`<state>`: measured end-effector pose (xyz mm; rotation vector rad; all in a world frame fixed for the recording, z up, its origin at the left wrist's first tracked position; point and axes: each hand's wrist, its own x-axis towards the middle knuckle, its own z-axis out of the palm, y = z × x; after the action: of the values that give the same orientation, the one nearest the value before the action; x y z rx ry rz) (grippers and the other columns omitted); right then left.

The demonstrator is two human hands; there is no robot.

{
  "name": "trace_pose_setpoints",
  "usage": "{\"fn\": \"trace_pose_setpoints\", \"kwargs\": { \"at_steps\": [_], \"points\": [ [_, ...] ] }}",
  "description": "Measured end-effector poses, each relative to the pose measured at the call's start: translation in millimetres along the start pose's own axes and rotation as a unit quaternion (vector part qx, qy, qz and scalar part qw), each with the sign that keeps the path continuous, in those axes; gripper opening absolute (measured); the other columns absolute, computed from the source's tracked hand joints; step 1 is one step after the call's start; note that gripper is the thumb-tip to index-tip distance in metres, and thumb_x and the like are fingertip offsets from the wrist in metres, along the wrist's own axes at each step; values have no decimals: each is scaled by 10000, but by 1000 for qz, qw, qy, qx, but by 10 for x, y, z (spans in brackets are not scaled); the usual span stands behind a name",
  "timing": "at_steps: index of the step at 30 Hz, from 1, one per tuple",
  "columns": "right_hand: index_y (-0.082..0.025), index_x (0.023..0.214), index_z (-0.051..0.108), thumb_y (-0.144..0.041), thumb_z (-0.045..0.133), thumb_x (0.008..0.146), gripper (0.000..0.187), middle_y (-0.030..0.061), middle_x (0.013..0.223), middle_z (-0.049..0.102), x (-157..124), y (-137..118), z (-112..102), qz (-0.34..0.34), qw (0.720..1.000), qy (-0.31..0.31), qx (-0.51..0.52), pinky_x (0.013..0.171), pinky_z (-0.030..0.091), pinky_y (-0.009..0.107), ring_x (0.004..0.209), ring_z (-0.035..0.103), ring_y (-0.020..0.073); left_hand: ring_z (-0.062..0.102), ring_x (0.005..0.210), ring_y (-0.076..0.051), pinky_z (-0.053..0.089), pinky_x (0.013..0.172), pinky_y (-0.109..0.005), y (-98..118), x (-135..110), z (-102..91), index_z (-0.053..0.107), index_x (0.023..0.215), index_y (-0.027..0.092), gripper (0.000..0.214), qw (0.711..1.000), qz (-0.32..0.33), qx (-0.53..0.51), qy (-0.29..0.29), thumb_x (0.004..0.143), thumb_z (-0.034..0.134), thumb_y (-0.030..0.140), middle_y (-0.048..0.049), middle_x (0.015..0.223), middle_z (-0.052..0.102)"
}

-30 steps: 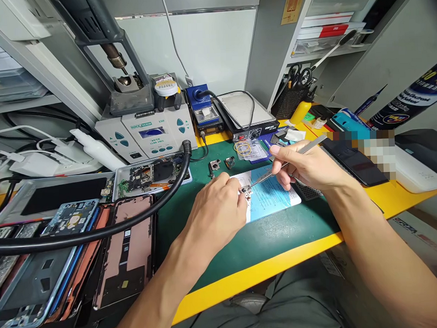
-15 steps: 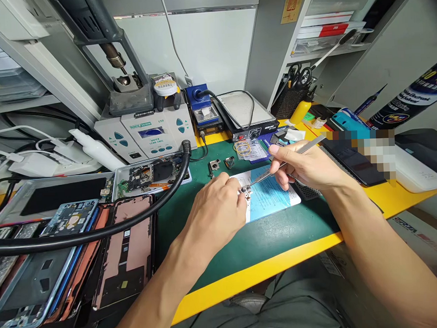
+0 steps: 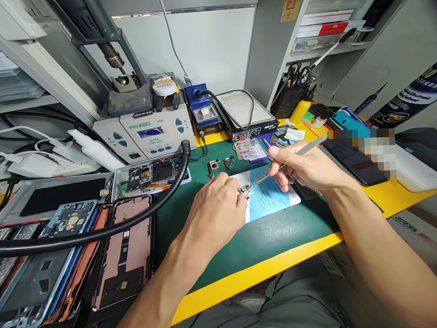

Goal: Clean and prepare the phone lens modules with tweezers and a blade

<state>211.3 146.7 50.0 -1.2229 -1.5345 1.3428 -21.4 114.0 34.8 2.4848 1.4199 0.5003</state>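
My left hand (image 3: 220,202) is closed, pinching a small phone camera module (image 3: 245,191) over a white and blue printed card (image 3: 273,200). Its fingers hide part of the module. In my right hand (image 3: 299,168) is a slim, flat metal tool (image 3: 264,177) held like a pen. The thin tip touches or nearly touches the module; which one I cannot tell. Two similar small modules lie on the green mat (image 3: 207,250) beyond my left hand, a silver-framed one (image 3: 214,167) and a darker one (image 3: 229,162).
At left, phone frames and back covers (image 3: 124,253) are stacked under a thick black hose (image 3: 141,219). A hot-air station (image 3: 149,133), a soldering station (image 3: 204,112) and a flat heating plate (image 3: 245,110) stand behind. At right lie a dark phone (image 3: 358,161) and a spray can (image 3: 409,97).
Almost nothing differs. The metal tool's tip has shifted very slightly at the module; both hands keep their grip and place.
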Motion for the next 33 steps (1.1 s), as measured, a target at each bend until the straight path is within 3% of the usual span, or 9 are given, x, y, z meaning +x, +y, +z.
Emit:
{"fn": "trace_pose_setpoints", "kwargs": {
  "at_steps": [33],
  "points": [
    [-175, 647, 750, -551, 718, 899, 454, 28, 415, 593, 23, 19, -18, 4, 1000, 20, 20, 370, 426, 268, 369, 569, 154, 681, 815, -220, 564, 723, -343, 2, 3, -12, 688, 896, 169, 147, 1000, 8, -1, 3, 953, 553, 175, -62, 917, 673]
  ]
}}
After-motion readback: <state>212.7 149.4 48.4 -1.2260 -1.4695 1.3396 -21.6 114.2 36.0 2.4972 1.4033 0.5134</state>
